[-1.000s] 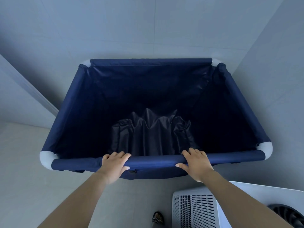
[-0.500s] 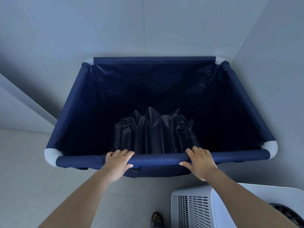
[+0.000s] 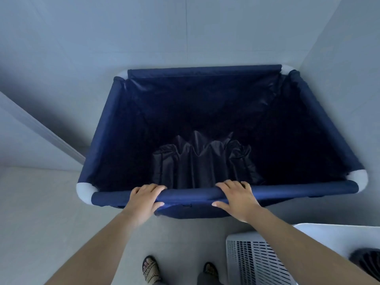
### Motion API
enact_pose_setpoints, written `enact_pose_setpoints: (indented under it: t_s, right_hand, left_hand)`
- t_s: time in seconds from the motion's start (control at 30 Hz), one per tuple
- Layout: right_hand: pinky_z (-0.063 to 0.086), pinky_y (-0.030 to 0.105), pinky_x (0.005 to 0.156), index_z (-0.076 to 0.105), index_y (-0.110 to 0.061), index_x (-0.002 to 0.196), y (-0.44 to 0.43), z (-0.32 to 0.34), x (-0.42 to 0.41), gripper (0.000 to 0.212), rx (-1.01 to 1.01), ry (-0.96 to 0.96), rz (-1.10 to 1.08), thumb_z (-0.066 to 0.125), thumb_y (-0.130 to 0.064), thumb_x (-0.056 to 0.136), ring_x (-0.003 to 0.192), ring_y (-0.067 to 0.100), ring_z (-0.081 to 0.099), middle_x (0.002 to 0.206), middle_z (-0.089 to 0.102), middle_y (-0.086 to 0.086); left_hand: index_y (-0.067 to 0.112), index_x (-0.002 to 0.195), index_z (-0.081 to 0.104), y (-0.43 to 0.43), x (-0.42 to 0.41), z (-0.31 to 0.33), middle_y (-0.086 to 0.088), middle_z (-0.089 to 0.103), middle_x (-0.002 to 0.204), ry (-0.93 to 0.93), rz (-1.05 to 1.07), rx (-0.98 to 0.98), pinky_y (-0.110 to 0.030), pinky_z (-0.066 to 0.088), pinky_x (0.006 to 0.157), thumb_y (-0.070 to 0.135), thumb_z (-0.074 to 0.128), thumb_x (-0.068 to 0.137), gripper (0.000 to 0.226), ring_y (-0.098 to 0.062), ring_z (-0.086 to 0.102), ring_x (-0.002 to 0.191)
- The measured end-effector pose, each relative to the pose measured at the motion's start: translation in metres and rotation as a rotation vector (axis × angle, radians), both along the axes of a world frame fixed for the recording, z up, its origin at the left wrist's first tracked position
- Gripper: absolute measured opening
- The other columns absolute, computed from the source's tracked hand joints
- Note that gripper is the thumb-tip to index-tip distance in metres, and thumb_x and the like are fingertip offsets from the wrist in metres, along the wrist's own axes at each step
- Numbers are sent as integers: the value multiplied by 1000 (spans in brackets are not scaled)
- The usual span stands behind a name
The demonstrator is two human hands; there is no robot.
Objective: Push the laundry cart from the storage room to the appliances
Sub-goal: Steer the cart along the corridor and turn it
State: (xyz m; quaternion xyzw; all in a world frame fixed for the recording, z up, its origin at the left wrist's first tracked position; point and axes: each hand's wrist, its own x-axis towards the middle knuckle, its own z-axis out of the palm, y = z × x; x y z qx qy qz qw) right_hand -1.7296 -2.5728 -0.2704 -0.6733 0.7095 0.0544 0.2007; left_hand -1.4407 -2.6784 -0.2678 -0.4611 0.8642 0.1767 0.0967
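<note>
The floor [image 3: 41,219] is pale grey tile. The blue cart [image 3: 203,70] stands on it, past my left hand [image 3: 144,199] and right hand [image 3: 236,197]. A white box [image 3: 255,262] with slots sits behind my right hand. My sandals [image 3: 151,269] stand there too.

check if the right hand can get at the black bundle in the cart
Probably yes: the right hand grips the cart by its near rail, and the black bundle lies just inside, uncovered.

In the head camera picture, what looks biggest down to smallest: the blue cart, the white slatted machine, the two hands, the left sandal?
1. laundry cart
2. white machine, partly cut off at the edge
3. left hand and right hand, about alike
4. sandal, though it sits farther from the camera
</note>
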Motion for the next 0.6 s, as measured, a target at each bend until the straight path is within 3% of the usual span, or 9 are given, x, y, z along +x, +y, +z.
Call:
enact_pose_setpoints:
  t_s: [0.17,0.6]
  right_hand:
    - [25,48,105,32,-29,140,-26,0,69,61,34,79,9,30,-65,92,121,26,43,134,45,0]
    - [31,44,95,33,-29,134,-60,-2,105,56,67,197,-43,25,-65,93,109,24,47,124,46,2]
  left_hand:
    - [33,142,31,-11,26,0,11,46,135,-25,-39,33,-31,23,106,41,46,96,48,-13,41,126]
    - [35,140,32,-54,50,3,8,49,126,-13,-72,57,-32,23,106,37,44,98,44,-16,42,117]
